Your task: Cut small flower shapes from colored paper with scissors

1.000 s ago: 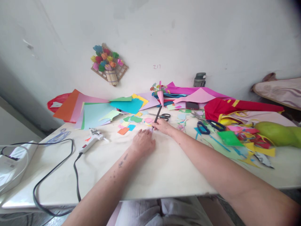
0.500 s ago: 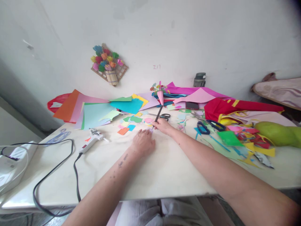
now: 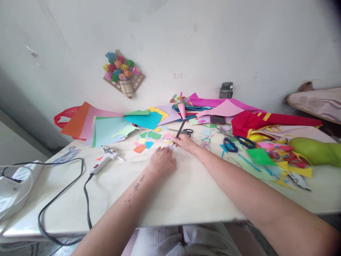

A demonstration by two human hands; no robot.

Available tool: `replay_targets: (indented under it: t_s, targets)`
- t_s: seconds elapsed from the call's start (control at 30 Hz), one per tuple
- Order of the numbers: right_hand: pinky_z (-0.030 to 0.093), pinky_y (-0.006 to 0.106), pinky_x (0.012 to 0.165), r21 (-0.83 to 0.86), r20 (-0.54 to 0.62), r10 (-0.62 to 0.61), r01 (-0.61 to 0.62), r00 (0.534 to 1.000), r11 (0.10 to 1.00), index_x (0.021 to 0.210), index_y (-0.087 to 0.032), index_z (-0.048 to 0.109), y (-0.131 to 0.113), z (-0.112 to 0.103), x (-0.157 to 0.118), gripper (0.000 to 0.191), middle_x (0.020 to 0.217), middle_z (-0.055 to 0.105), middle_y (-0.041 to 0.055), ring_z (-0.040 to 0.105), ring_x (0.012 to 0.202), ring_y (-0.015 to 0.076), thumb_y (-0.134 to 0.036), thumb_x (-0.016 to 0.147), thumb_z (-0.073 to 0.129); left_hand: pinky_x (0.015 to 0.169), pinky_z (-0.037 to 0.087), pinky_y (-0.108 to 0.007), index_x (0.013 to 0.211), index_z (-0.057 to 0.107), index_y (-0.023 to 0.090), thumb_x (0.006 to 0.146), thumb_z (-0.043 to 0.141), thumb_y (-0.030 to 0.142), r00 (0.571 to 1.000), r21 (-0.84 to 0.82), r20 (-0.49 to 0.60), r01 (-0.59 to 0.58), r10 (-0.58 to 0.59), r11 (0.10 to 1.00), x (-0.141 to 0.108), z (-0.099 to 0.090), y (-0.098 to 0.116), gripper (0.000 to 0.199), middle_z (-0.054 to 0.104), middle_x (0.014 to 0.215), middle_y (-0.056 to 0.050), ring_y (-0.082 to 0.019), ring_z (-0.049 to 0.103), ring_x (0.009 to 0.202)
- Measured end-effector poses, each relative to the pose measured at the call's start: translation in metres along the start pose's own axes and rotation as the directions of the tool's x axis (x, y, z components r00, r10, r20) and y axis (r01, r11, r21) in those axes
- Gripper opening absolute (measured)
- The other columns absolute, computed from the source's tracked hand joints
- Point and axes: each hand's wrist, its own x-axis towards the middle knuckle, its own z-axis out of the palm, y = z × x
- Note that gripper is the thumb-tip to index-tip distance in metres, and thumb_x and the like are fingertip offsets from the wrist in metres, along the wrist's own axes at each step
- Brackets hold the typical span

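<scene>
My right hand is closed around a black pen, which leans with its upper end away from me. The pen's tip points at a small light purple paper piece on the table. My left hand rests on the tabletop, its curled fingertips pressing that piece at the near side; most of the paper is hidden. Just beyond the hands lie a pink paper circle and small cut pieces, including an orange one and a blue one.
To the left are a glue gun with its black cord and a power strip. Coloured paper sheets lie along the wall. Scissors, blue-handled scissors, paper scraps and a green object are rightward.
The pen's upper end has shifted slightly to the right in my right hand. My left hand stays in place on the paper piece.
</scene>
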Motion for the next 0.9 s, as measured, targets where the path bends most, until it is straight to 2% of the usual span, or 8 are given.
replay_targets:
  t_s: [0.1,0.2,0.3,0.4,0.53,0.67,0.77,0.9]
  targets:
    - [0.047,0.022,0.064,0.064,0.020,-0.035,0.033,0.999,0.997,0.074,-0.012,0.069,0.000,0.001,-0.001,0.027,0.060,0.066,0.0034,0.064,0.065,0.0141,-0.032,0.089,0.059,0.113,0.030,-0.043,0.129,0.053,0.011,0.091,0.038,0.027,1.000,-0.006,0.011,0.004,-0.004,1.000,0.000,-0.001,0.000,0.044,0.060,0.130,-0.016,-0.026,0.052,0.126]
    - [0.049,0.022,0.062,0.174,0.061,-0.003,-0.007,0.998,0.985,0.087,-0.011,0.070,0.003,0.005,0.001,0.026,0.065,0.069,0.0049,0.067,0.065,0.0143,-0.035,0.089,0.060,0.113,0.030,-0.044,0.133,0.050,0.009,0.091,0.038,0.026,1.000,-0.023,0.016,0.004,-0.004,1.000,-0.001,-0.001,0.001,0.047,0.060,0.130,-0.018,-0.026,0.051,0.127]
    - [0.050,0.022,0.060,0.157,0.078,0.009,-0.022,0.997,0.987,0.093,-0.011,0.069,0.008,0.008,0.004,0.028,0.068,0.071,0.0061,0.067,0.063,0.0143,-0.036,0.090,0.059,0.113,0.030,-0.045,0.134,0.047,0.010,0.090,0.039,0.025,1.000,-0.043,0.008,0.005,-0.005,0.999,-0.001,-0.002,0.001,0.048,0.060,0.131,-0.018,-0.026,0.050,0.129]
    - [0.050,0.024,0.062,0.082,0.072,-0.026,0.020,0.997,0.996,0.090,-0.011,0.070,0.011,0.008,0.006,0.031,0.069,0.072,0.0064,0.066,0.064,0.0147,-0.039,0.090,0.057,0.113,0.030,-0.044,0.129,0.049,0.012,0.090,0.039,0.022,0.999,-0.075,0.024,0.047,-0.046,0.996,-0.002,-0.006,-0.001,0.042,0.063,0.127,-0.017,-0.024,0.055,0.124]
    - [0.051,0.026,0.067,0.068,0.073,-0.058,0.053,0.996,0.996,0.086,-0.012,0.070,0.010,0.006,0.005,0.030,0.070,0.072,0.0062,0.066,0.068,0.0154,-0.038,0.090,0.056,0.111,0.032,-0.039,0.125,0.046,0.010,0.088,0.036,0.012,0.992,-0.094,0.069,0.116,-0.109,0.989,-0.002,-0.010,-0.005,0.038,0.068,0.116,-0.017,-0.022,0.063,0.113]
    - [0.052,0.027,0.072,0.116,0.093,-0.088,0.077,0.992,0.990,0.079,-0.013,0.069,0.009,0.004,0.004,0.020,0.069,0.070,0.0044,0.067,0.071,0.0162,-0.028,0.087,0.058,0.106,0.036,-0.038,0.128,0.041,0.010,0.082,0.038,0.005,0.982,-0.073,0.089,0.171,-0.164,0.983,0.002,-0.007,-0.008,0.047,0.069,0.115,-0.016,-0.023,0.063,0.112]
    - [0.052,0.027,0.072,0.176,0.116,-0.098,0.077,0.988,0.981,0.077,-0.014,0.067,0.011,0.005,0.005,0.007,0.069,0.069,0.0018,0.068,0.071,0.0164,-0.017,0.080,0.062,0.108,0.034,-0.039,0.130,0.040,0.011,0.081,0.038,0.006,0.981,-0.077,0.077,0.186,-0.180,0.980,0.004,-0.003,-0.008,0.049,0.069,0.114,-0.016,-0.023,0.062,0.114]
    - [0.049,0.027,0.067,0.173,0.146,-0.108,0.082,0.983,0.982,0.073,-0.014,0.066,0.013,0.003,0.006,0.007,0.067,0.067,0.0002,0.064,0.067,0.0160,-0.019,0.078,0.064,0.113,0.028,-0.040,0.132,0.038,0.010,0.081,0.039,0.008,0.977,-0.084,0.084,0.202,-0.195,0.976,0.003,-0.002,-0.007,0.051,0.067,0.118,-0.017,-0.022,0.060,0.118]
